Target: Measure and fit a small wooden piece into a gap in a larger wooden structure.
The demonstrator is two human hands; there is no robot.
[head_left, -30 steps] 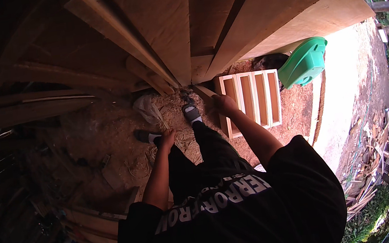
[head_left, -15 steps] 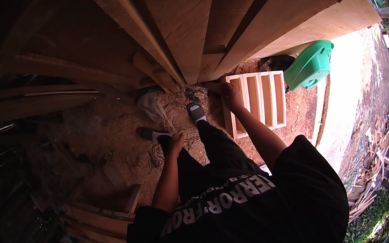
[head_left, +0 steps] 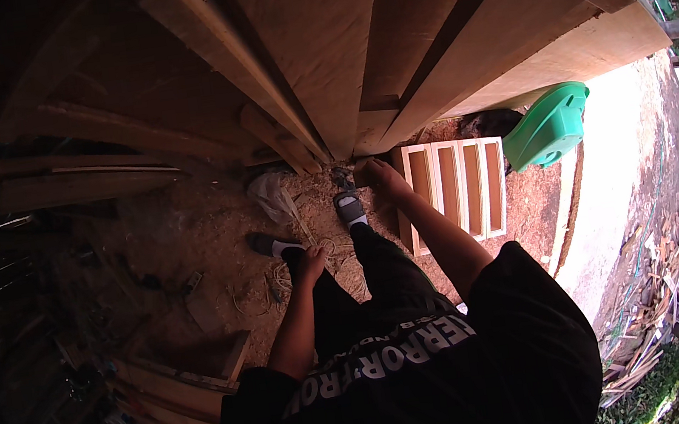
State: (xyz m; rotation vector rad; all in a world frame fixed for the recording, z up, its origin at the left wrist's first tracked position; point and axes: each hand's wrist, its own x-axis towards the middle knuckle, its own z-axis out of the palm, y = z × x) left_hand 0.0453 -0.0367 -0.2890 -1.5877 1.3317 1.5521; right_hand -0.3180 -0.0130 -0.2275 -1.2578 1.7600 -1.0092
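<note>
My left hand [head_left: 309, 266] hangs in front of my left leg, fingers curled. Whether anything is inside it cannot be made out. A thin pale strip [head_left: 305, 223] shows on the ground just beyond it. My right hand [head_left: 388, 181] is closed at the far left corner of a pale wooden frame [head_left: 503, 190] divided by several slats. A dark brownish piece [head_left: 364, 174] shows at its fingers, too dim to name. Whether this hand touches the frame is unclear.
Tall wooden boards [head_left: 310, 53] lean ahead of me. A green plastic shell-like object [head_left: 547, 129] stands right of the frame, a clear plastic bag [head_left: 271, 199] near my feet. Wooden boxwork [head_left: 175, 397] sits at lower left. Scrap wood [head_left: 661, 307] lies outside at right. Shavings cover the ground.
The whole view has shifted slightly, with the boards and frame sitting lower in it. My right hand has moved a little left relative to the frame. My left hand stays low by my leg.
</note>
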